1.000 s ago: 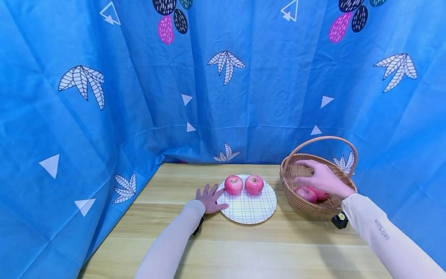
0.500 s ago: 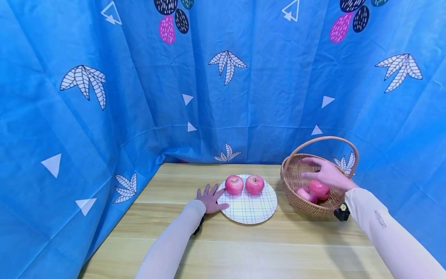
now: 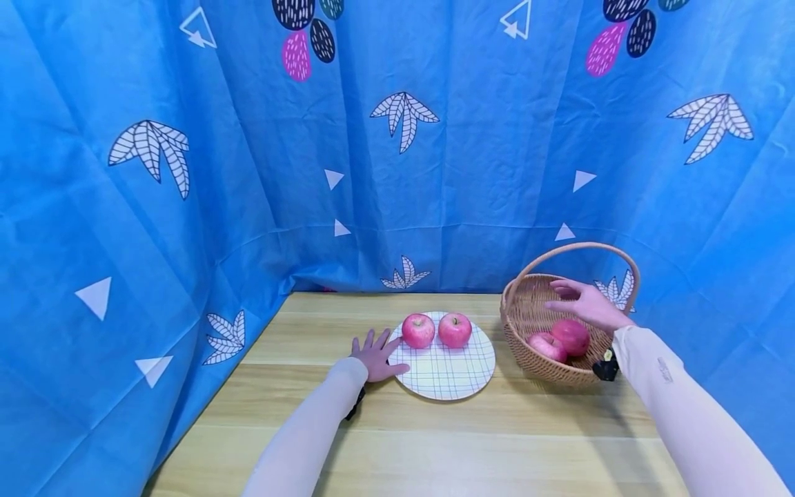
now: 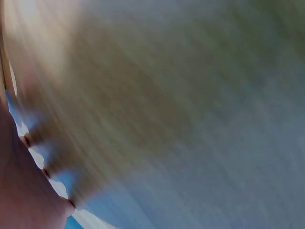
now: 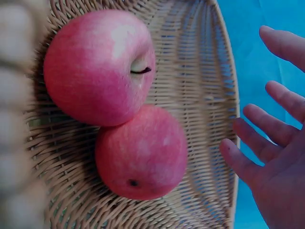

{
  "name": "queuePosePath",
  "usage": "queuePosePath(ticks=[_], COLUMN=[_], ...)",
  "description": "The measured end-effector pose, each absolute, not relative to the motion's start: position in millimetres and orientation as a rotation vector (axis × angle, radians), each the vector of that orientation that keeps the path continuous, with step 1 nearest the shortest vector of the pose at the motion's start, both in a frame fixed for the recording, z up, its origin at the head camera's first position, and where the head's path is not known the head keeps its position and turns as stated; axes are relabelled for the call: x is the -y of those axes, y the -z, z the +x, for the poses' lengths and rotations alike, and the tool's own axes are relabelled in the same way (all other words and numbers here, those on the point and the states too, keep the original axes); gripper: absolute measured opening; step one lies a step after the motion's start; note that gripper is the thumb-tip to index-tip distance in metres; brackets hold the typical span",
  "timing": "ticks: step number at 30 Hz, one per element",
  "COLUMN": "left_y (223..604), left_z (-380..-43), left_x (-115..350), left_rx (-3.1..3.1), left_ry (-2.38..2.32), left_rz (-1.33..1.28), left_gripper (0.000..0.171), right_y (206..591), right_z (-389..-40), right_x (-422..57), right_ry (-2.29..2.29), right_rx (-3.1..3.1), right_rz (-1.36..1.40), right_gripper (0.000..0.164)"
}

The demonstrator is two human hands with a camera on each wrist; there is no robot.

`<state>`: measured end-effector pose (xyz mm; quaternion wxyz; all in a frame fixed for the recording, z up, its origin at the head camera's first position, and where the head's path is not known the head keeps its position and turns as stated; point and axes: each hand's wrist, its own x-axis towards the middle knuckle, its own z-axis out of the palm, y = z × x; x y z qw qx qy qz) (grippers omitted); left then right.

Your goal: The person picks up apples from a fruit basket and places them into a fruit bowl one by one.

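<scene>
Two red apples, one on the left (image 3: 418, 330) and one on the right (image 3: 455, 330), sit at the back of a round white plate (image 3: 447, 376) with a grid pattern. My left hand (image 3: 375, 359) lies flat with spread fingers at the plate's left rim. In the left wrist view the tabletop is blurred and only part of the hand shows. A wicker basket (image 3: 528, 310) on the right holds two more apples, touching each other: one apple (image 5: 97, 67) with its stem showing, another (image 5: 143, 152) beside it. My right hand (image 3: 586, 304) hovers over the basket, fingers apart, holding nothing.
The basket's tall arched handle (image 3: 577, 246) rises over its opening, near my right hand. A light wooden table (image 3: 422, 455) carries everything. Blue patterned cloth (image 3: 397, 186) hangs behind and along both sides.
My right hand has risen and shifted right, away from the apples in the basket, uncovering the right-hand one. My left hand and the plate stay in place.
</scene>
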<state>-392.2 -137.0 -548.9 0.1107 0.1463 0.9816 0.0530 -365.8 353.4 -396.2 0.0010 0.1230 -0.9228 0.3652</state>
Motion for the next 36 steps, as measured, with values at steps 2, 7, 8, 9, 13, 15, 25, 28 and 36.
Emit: queuePosePath(ticks=[2, 7, 8, 9, 13, 15, 25, 28, 36], left_y=[552.0, 552.9, 553.1, 552.7, 550.7, 549.7, 553.8, 553.1, 549.5], left_z=[-393.7, -395.0, -395.0, -394.8, -393.5, -393.2, -395.4, -394.5, -391.6], left_x=[137.7, 138.2, 138.3, 138.2, 137.3, 137.0, 138.8, 138.4, 136.2], left_rx=[-2.886, -2.884, -2.886, -2.885, -2.877, -2.869, -2.886, -2.886, -2.888], left_ry=[-0.162, -0.165, -0.165, -0.162, -0.165, -0.17, -0.181, -0.176, -0.188], left_rz=[0.435, 0.429, 0.431, 0.428, 0.423, 0.419, 0.442, 0.443, 0.416], left_gripper=[0.095, 0.096, 0.096, 0.095, 0.094, 0.094, 0.096, 0.095, 0.093], right_y=[398.2, 401.7, 402.5, 403.7, 409.7, 413.0, 416.9, 418.2, 426.5], right_z=[-368.2, -373.8, -375.1, -376.3, -380.7, -382.7, -380.5, -379.7, -378.7], right_x=[-355.3, -359.5, -360.5, -361.7, -366.9, -369.7, -374.2, -375.2, -385.7], right_ry=[-1.164, -1.163, -1.159, -1.151, -1.131, -1.14, -1.188, -1.201, -1.328], right_rx=[2.904, 2.927, 2.929, 2.932, 2.955, 2.967, 3.014, 3.038, 3.041], right_rz=[0.374, 0.349, 0.345, 0.341, 0.314, 0.285, 0.223, 0.182, 0.136], right_gripper=[0.081, 0.082, 0.082, 0.081, 0.08, 0.083, 0.08, 0.079, 0.083])
